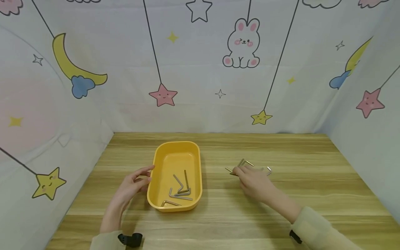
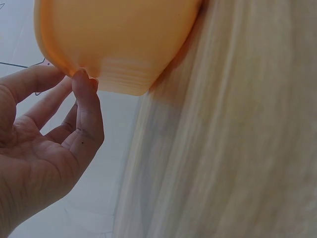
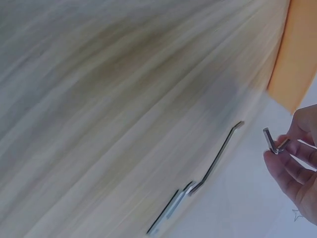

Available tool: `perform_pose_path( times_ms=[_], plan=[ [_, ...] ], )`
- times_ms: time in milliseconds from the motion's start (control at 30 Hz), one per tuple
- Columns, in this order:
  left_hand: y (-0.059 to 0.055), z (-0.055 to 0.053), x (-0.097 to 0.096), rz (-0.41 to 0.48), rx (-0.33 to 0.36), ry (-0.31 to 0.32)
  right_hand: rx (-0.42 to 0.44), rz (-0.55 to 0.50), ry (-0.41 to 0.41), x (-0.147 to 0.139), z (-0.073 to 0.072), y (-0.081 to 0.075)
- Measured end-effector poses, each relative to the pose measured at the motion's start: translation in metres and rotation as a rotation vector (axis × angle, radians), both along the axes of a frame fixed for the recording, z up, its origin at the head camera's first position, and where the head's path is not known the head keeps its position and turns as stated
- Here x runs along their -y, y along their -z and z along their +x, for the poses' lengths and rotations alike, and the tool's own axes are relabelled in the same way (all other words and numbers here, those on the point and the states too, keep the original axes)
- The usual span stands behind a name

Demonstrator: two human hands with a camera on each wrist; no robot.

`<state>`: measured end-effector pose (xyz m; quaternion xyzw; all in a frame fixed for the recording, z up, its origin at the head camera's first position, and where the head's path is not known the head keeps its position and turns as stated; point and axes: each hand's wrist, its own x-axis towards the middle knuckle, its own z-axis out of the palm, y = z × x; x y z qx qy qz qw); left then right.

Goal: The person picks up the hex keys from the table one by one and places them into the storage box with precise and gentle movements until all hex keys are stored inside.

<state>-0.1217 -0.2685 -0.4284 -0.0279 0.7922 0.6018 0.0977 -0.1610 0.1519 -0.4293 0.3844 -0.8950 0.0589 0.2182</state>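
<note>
A yellow tray [image 1: 175, 149] stands left of centre, with several L-shaped hex keys [image 1: 181, 198] lying loose in it. At its left side my left hand [image 1: 135, 184] holds the rim with the fingertips; bent fingers [image 2: 89, 111] touch the outer wall in the left wrist view. Right of the tray, my right hand [image 1: 254, 184] is low over more hex keys. A short hex key [image 3: 270, 140] is pinched between its fingertips in the right wrist view. Other hex keys [image 3: 215, 158] lie on the table beside that hand, partly hidden by it in the head view.
The wood-grain table [image 1: 218, 222] reaches back to a white printed cloth [image 1: 203, 118], which also hangs along both sides. A black strap [image 1: 131, 239] sits at the left wrist and another black piece [image 1: 295, 236] at the right sleeve.
</note>
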Motion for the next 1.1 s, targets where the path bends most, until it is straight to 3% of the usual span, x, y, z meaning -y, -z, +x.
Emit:
perform_pose_path(
  times_ms=[333,700,933,1100],
  plan=[
    [0.0,0.0,0.001,-0.001,-0.001,0.006,0.042,-0.064,-0.021,0.024,0.004,-0.005],
    [0.001,-0.001,0.001,0.002,-0.006,0.011,0.135,-0.08,0.039,0.049,0.009,-0.013],
    [0.0,-0.001,0.001,0.005,-0.009,0.012,0.168,-0.088,-0.015,0.065,0.009,-0.023],
    [0.0,0.0,0.001,0.002,-0.01,0.012,0.141,-0.081,-0.051,0.077,0.008,-0.03]
  ],
)
